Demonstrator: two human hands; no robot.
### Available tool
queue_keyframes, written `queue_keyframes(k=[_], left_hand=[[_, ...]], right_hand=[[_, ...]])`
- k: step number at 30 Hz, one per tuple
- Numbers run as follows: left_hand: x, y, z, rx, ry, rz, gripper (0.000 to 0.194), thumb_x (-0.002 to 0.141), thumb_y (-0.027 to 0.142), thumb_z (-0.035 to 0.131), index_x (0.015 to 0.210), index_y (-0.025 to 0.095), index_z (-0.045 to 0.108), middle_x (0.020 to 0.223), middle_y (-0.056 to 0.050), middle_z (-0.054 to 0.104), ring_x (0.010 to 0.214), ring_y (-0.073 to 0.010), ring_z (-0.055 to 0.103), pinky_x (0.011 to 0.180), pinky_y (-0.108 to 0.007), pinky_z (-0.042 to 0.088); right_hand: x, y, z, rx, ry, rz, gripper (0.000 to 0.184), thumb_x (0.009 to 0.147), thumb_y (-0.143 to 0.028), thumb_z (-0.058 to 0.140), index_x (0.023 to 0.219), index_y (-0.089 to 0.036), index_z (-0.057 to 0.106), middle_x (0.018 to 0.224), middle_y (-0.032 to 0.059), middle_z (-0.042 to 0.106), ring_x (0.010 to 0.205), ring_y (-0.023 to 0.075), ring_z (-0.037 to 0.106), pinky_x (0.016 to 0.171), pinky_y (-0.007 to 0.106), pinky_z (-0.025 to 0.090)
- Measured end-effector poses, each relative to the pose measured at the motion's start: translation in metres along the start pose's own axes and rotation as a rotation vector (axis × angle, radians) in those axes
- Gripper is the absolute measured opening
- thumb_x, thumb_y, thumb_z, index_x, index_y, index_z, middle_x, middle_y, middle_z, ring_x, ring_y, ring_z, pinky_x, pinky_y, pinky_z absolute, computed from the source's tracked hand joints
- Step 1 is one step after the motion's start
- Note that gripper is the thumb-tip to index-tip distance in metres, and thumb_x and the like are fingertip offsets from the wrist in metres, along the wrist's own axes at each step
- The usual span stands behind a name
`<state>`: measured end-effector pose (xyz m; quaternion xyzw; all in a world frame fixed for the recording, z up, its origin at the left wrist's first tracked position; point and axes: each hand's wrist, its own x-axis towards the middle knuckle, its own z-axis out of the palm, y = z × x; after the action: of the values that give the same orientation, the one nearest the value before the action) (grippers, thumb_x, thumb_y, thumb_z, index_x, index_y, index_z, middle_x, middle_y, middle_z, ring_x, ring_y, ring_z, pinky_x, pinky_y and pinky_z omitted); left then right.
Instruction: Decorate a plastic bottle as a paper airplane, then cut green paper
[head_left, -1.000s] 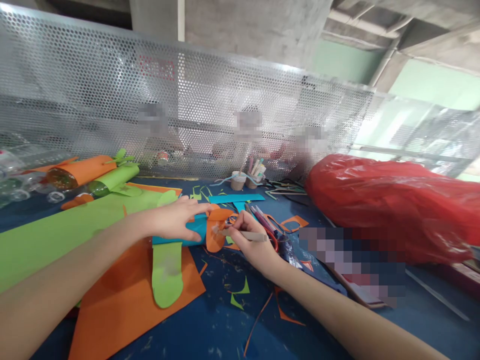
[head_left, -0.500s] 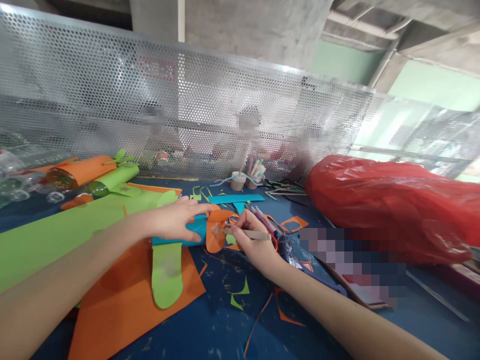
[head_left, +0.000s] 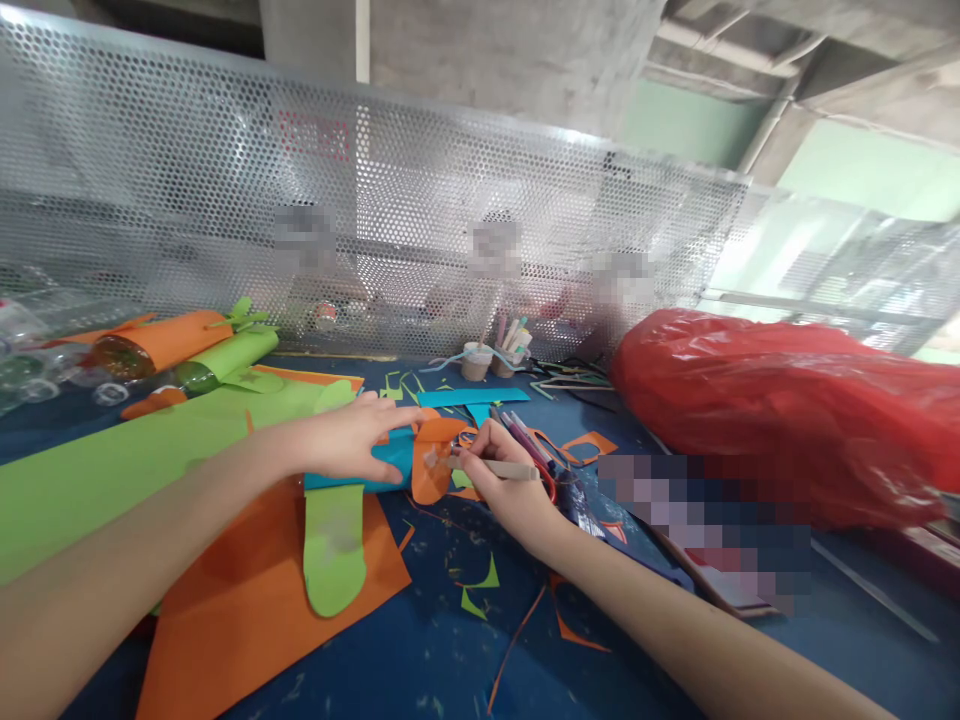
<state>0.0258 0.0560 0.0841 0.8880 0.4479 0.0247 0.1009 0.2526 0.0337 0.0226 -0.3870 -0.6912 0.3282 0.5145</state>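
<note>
My left hand lies over a bottle wrapped in blue paper, fingers curved around it, holding it down on the table. An orange paper piece sits at the bottle's end and a light green paper flap hangs from its underside. My right hand pinches a flat wooden stick, whose tip touches the orange piece, which has a pale smear on it.
Orange sheet and long green sheet lie to the left. Orange- and green-wrapped bottles rest at far left. Small cups with sticks stand by the perforated metal screen. A red plastic bag fills the right. Paper scraps litter the blue table.
Almost nothing moves; the stick's tip shifts slightly along the orange piece while my left hand stays on the blue bottle.
</note>
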Motion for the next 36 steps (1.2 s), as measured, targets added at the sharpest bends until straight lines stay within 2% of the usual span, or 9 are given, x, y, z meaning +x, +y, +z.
queue_keyframes(k=[18, 36], left_hand=[[-0.0007, -0.0007, -0.0002, 0.010, -0.003, 0.004, 0.077, 0.080, 0.052, 0.063, 0.151, 0.033, 0.037, 0.145, -0.010, 0.054, 0.133, -0.0365, 0.046, 0.107, -0.046, 0.037], [-0.0012, 0.0003, -0.0008, 0.017, -0.009, -0.008, 0.077, 0.081, 0.051, 0.062, 0.151, 0.032, 0.038, 0.145, -0.010, 0.054, 0.136, -0.0369, 0.044, 0.108, -0.046, 0.037]], right_hand=[[-0.0004, -0.0053, 0.0004, -0.040, -0.002, 0.012, 0.025, 0.079, -0.030, 0.060, 0.067, -0.025, 0.039, 0.062, -0.0056, 0.042, 0.059, 0.0137, 0.038, 0.056, 0.028, 0.032], [-0.0011, -0.0034, -0.0010, -0.021, 0.003, 0.014, 0.021, 0.078, -0.026, 0.059, 0.068, -0.025, 0.040, 0.060, -0.0071, 0.039, 0.054, 0.0122, 0.033, 0.052, 0.027, 0.029]])
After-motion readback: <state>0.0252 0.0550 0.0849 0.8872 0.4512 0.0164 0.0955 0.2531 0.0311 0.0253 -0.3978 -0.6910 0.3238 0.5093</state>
